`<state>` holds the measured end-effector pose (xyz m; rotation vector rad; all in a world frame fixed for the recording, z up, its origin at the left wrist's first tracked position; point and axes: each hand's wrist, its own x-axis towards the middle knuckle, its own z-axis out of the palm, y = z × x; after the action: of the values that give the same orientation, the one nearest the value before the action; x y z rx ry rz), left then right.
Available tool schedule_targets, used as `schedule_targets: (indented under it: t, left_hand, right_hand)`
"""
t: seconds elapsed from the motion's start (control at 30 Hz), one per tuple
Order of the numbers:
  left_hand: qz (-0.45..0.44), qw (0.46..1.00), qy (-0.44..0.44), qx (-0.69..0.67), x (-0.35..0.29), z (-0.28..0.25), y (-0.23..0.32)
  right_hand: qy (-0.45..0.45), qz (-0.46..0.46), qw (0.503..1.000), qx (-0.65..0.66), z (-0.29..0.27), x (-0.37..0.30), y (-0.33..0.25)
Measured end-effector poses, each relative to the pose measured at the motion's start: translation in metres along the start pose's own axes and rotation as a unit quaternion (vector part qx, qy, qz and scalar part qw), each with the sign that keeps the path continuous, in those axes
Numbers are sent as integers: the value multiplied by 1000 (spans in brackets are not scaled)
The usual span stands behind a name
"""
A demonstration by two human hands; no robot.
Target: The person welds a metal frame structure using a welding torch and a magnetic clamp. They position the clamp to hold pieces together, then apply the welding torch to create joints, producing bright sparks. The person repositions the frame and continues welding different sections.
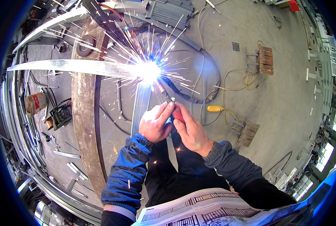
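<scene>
A welding torch [178,114] with a red handle points up and left, its neck [161,86] reaching into a blinding arc [147,71] that throws sparks all round. My right hand [193,132] is closed round the red handle. Against the torch's front part, my left hand [155,123] is closed with thumb and fingers pinched on it. The arc burns where a long flat metal tube [73,67] from the left meets a second metal bar [141,101] running toward me. Glare hides the joint itself. The bar's near end passes beside my left hand.
A thick worn beam [86,128] runs under the tube. Left of it are a bucket [35,104] and loose metal pieces [76,171]. Cables and a yellow connector [214,109] lie on the floor at right, near slatted blocks [265,60]. A printed sheet [198,207] covers my lap area.
</scene>
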<state>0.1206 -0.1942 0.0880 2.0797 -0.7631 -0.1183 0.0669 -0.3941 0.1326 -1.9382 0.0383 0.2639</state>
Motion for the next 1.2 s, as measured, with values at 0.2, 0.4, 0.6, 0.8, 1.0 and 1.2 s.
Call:
schedule_targets:
  t: [0.2,0.4,0.6,0.8,1.0,1.2]
  left_hand:
    - [1,1000,10,3,0,3,1]
    - [24,1000,7,-4,-1,6,-8]
    - [31,999,9,2,2,3,-4]
    - [24,1000,2,3,3,3,-4]
    - [22,1000,-9,3,6,4,-4]
    - [-7,1000,-17,-2,4,0,1]
  right_hand:
    - [5,-18,1000,8,-1,4,-3]
    - [-8,-8,1000,7,-3,3,-4]
    - [-11,-2,1000,-1,-5,2,-6]
    - [2,-17,1000,-6,-2,2,-6]
    - [14,-9,1000,-6,-3,2,-9]
    - [14,2,1000,-1,1,2,-6]
